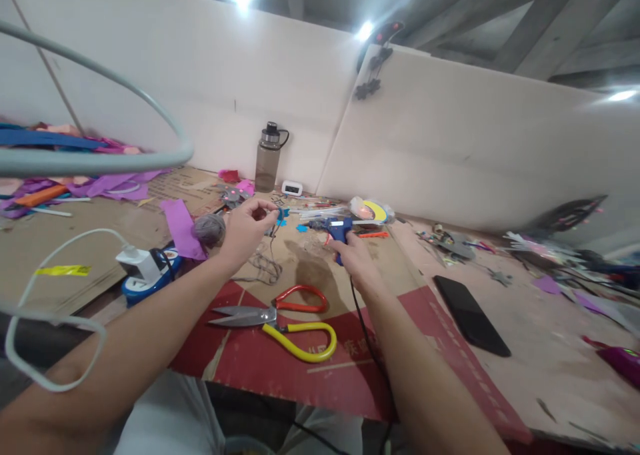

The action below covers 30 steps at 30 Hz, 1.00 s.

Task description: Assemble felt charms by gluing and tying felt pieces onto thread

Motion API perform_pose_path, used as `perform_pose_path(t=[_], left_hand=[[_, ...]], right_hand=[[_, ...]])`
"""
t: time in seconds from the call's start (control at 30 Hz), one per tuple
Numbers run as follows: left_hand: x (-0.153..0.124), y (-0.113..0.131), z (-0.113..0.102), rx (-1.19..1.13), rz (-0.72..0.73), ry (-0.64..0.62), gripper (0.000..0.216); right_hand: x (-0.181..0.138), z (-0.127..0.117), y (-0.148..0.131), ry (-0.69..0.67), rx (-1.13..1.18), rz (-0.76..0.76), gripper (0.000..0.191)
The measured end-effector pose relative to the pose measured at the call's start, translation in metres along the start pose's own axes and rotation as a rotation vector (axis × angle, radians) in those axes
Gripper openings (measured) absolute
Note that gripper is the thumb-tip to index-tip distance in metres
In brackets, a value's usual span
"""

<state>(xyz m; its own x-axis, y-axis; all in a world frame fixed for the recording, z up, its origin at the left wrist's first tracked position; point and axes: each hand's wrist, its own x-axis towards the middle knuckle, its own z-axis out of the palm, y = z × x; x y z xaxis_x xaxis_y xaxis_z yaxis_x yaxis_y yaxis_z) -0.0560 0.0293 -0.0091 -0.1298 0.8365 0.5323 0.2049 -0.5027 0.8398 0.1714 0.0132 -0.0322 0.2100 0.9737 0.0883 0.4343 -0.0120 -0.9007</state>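
My right hand [354,254] is wrapped round the grip of a blue hot glue gun [341,228], whose nozzle points left. A white glue stick [363,222] sticks out of its back. The fingertips of my left hand [251,223] pinch a small blue cut-out piece [282,214], with grey yarn [267,265] trailing below it. Another blue piece [302,228] lies just ahead of the nozzle. Left of my left hand rests a ball of grey yarn [209,230]. Scissors [270,318] with one red and one yellow handle lie open on the cardboard, nearer to me.
A water bottle [268,160] stands by the back partition. A black phone [471,315] lies at right. At left are a power strip [150,278] with a white charger [140,263] and purple scraps [183,228]. A pale curved tube [165,118] crosses the upper left. The gun's black cord [361,318] runs towards me.
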Motion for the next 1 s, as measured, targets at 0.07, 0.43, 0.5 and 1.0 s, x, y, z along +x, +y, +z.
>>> perform_pose_path(t=[0.07, 0.43, 0.5, 1.0], left_hand=[[-0.002, 0.002, 0.001, -0.015, 0.018, -0.036, 0.017], [-0.012, 0.013, 0.005, 0.177, 0.171, -0.097, 0.01], [-0.016, 0.017, 0.006, 0.254, 0.294, -0.117, 0.008], [-0.024, 0.012, 0.015, 0.096, 0.048, -0.264, 0.016]], right_hand=[[0.004, 0.0, 0.005, -0.056, -0.202, 0.028, 0.016], [-0.028, 0.01, -0.022, 0.192, -0.052, -0.436, 0.017], [-0.04, 0.025, -0.033, 0.003, 0.318, -0.398, 0.024], [-0.046, 0.04, -0.039, 0.007, 0.241, -0.422, 0.008]])
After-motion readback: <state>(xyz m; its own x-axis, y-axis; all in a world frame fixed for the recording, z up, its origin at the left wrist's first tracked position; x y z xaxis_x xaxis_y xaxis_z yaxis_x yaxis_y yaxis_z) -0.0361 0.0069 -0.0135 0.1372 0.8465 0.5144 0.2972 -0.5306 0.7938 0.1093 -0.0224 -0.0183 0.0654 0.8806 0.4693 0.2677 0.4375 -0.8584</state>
